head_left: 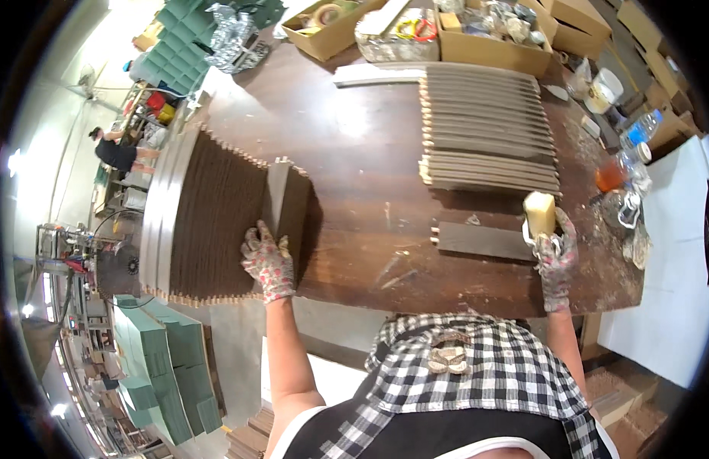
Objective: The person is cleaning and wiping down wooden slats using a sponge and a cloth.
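Observation:
My left hand (268, 264), in a patterned glove, lies at the near end of a big stack of dark brown slats (216, 214). Its fingers are spread and touch the boards beside one tilted slat (276, 187). In the same kind of glove, my right hand (557, 256) is closed round a pale yellow, sponge-like block (539, 214) with white material about its lower part. This block stands over the right end of a single dark slat (484, 240) lying flat on the table. Small light pegs stick out from the slat ends.
Farther back on the brown table (347, 176) lies a row of slats (488, 126). Cardboard boxes (492, 53) of small items line the far edge. Bottles (622, 168) and a white cup (603, 92) stand at the right. Another person (117, 151) is at the far left.

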Tool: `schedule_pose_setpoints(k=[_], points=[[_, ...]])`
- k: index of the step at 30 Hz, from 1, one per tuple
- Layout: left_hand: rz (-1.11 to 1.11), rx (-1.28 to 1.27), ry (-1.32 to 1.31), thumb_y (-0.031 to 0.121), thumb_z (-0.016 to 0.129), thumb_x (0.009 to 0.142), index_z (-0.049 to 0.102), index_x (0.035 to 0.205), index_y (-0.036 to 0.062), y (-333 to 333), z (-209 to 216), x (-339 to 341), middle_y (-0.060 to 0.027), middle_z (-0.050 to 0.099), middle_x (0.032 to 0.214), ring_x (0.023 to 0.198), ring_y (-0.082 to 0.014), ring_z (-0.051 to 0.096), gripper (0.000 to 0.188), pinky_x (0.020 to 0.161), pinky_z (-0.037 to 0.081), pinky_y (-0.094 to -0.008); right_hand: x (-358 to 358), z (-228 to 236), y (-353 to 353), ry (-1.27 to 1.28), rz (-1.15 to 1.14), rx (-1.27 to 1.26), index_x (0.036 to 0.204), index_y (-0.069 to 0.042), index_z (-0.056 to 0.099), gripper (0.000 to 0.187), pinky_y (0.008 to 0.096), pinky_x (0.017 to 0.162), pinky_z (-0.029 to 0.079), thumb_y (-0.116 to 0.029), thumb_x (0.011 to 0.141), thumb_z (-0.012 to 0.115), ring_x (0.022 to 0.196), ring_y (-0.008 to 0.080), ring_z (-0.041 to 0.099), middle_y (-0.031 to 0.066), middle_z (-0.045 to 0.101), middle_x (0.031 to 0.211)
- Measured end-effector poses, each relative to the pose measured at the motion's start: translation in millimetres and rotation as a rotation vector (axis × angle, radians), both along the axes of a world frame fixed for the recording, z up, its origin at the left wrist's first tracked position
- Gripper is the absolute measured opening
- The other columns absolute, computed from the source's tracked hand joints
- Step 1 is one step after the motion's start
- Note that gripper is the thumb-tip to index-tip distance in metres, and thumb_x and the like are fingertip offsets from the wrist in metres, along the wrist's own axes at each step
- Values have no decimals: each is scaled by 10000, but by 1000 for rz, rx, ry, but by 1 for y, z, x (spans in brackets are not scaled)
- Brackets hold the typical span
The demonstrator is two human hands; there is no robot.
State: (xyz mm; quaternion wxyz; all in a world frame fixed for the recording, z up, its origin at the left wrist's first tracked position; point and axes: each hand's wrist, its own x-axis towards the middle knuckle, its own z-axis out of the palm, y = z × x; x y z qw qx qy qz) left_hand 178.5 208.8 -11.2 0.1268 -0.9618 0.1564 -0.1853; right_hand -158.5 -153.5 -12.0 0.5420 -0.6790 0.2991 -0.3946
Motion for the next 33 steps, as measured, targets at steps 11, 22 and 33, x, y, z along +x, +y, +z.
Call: schedule_pose_setpoints(k=[11, 22, 33], points=[[-879, -631, 520, 301, 803, 677, 488, 1312, 54, -155, -24, -101, -184, 474, 1317, 1245, -369, 415, 751, 1044, 347, -464, -34, -15, -24, -2, -171, 102, 1325, -34, 450, 437, 218, 661, 484, -38, 906, 573, 808, 74, 559, 67, 571, 1135], [-1059, -710, 858, 94, 783, 643, 474, 1328, 55, -192, -48, -130, -168, 516, 1188, 1117, -358, 498, 752, 953, 439, -428, -96, -8, -47, 120, -414, 77, 1322, -26, 457, 421, 245, 801, 511, -34, 913, 561, 978, 130, 595, 74, 567, 1191], [-938, -741, 1100, 18, 766, 651, 531, 1278, 67, -194, -26, -145, -161, 504, 1203, 1079, -340, 549, 671, 892, 493, -394, -90, -4, -48, 262, -491, -49, 1332, -25, 449, 454, 241, 746, 508, -65, 902, 587, 898, 108, 594, 82, 586, 1134]])
